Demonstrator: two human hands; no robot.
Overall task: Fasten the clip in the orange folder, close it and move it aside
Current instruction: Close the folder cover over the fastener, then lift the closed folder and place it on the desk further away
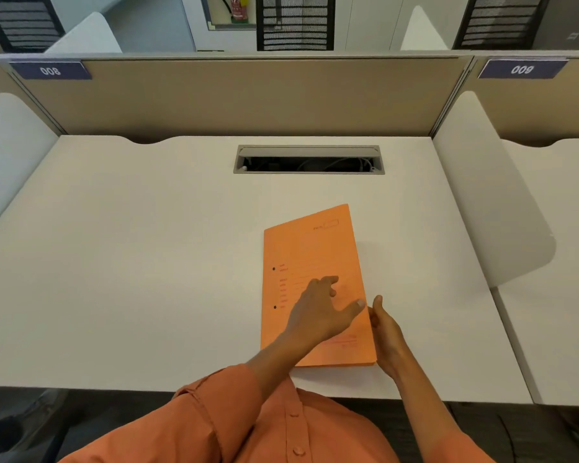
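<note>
Left hand (321, 309) flat, right hand (385, 332) round folder (310, 252) edge

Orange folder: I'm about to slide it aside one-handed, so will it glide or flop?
It will probably glide: the orange folder lies closed and flat on the smooth white desk. Lifted by one edge, where the right hand holds it, its thin card may sag. It looks slim, so likely light.

Clip hidden inside orange folder (311, 248); cover txt (283, 285) too blurry to read; my right hand's (386, 332) fingertips tucked under its edge.
</note>
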